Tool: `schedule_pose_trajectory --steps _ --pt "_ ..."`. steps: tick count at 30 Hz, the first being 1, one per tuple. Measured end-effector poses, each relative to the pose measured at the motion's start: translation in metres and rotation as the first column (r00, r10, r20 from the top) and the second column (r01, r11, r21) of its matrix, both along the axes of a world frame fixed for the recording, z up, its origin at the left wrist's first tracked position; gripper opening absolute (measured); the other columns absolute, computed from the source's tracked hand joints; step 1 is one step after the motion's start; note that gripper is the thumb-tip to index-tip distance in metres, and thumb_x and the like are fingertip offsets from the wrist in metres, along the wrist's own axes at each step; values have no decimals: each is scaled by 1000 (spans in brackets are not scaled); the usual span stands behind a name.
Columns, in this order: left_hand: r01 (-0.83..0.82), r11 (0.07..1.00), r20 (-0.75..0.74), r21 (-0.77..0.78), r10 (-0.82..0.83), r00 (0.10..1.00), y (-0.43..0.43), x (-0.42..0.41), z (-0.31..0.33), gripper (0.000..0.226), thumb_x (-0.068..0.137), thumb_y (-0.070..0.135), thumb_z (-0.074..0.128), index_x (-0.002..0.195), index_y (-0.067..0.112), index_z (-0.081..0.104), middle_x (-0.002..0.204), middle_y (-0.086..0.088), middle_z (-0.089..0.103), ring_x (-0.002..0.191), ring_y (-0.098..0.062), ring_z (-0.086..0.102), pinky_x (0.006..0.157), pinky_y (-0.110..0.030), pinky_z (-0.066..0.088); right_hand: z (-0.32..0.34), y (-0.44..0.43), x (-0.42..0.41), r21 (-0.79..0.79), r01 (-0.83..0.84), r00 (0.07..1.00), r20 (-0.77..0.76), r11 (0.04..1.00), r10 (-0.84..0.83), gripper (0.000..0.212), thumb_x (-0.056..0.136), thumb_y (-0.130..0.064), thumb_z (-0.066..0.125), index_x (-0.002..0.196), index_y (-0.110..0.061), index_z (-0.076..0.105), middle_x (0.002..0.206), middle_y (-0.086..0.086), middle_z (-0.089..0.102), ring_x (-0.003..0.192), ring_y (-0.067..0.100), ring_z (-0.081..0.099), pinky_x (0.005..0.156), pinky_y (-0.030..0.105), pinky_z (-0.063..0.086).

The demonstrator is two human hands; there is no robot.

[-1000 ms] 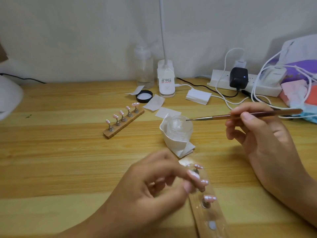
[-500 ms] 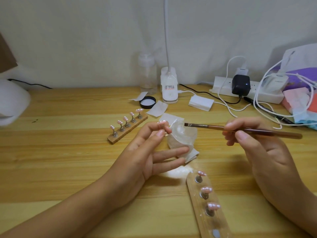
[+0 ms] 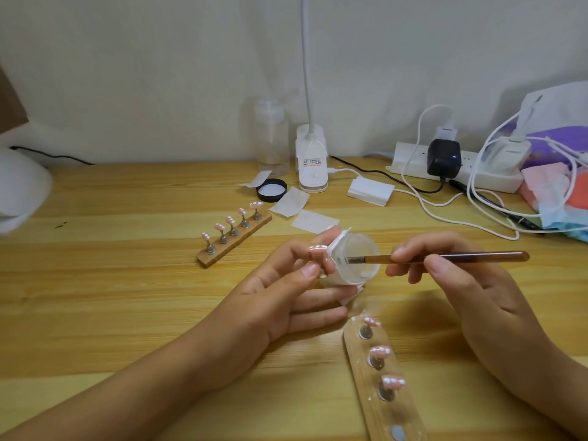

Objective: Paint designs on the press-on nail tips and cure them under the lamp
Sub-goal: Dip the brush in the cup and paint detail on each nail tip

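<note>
Worktop pale wood, smooth grain. Nail tips glossy pink. Brush handle glossy brown. Jar translucent plastic, paper-wrapped.

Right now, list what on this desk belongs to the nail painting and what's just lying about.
For the job: brush in the right hand; nail tip in the left hand; jar; near holder; far holder.
Lying about: power strip; black charger; clear bottle; bags.

Power strip with black charger, clear pump bottle, black lid
</note>
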State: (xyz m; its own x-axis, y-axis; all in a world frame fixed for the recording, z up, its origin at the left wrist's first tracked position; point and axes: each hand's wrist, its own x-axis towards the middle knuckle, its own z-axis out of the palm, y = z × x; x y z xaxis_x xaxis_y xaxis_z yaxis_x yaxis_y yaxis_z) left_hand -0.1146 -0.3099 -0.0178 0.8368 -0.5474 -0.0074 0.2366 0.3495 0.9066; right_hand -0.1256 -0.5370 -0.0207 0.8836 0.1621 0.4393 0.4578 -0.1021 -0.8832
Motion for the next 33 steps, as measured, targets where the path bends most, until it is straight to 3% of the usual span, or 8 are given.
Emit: schedule_pose_trajectory --steps 4,10,17,22,26,30,33 --pt "-2 1000 -3 0 2 1000 0 0 0 9 90 20 57 87 22 65 145 13 50 118 -40 60 99 -44 50 -3 1 0 -9 57 996 70 998 -56 20 100 -19 45 99 -16 65 93 -2 66 89 14 64 81 17 46" --pt "-20 1000 22 11 20 1000 0 -1 0 11 90 18 57 85 22 65 145 10 50 117 -40 61 99 -41 50 -6 4 0 -184 94 970 237 978 -49 21 99 -22 39 103 -18 60 96 -9 59 90 16 59 81 26 44" --pt "-18 999 60 27 16 998 -1 -2 -1 9 84 23 58 87 23 67 147 8 49 118 -39 60 102 -41 48 -6 4 1 -240 72 975 219 968 -18 19 100 -28 40 94 -24 58 90 -15 56 88 17 56 78 32 43" --pt "-34 999 -9 -4 34 999 0 3 -1 8 87 15 60 82 20 65 144 7 52 114 -45 61 98 -42 51 -5 2 1 -116 60 980 196 991 -37 21 98 -22 38 93 -16 58 89 -10 57 85 13 55 81 22 44" --pt "-40 998 -103 -52 34 994 2 7 3 8 84 21 58 82 18 65 141 5 55 113 -48 60 95 -43 53 -2 -1 4 38 74 987 138 997 -78 21 94 -22 39 88 -13 56 84 -5 56 82 11 52 80 17 42" --pt "-57 997 -139 -53 49 989 2 7 5 12 87 21 54 82 19 65 140 4 57 113 -48 61 94 -43 53 0 -5 7 150 88 990 96 985 -103 23 88 -25 40 77 -30 60 77 -8 54 81 14 48 80 22 41" --pt "-59 997 -148 -49 51 988 3 7 6 12 86 22 55 82 19 65 139 5 57 113 -48 60 96 -45 51 -1 -8 9 167 109 988 88 980 -125 25 86 -26 39 74 -32 61 75 -10 53 81 15 46 79 23 41"
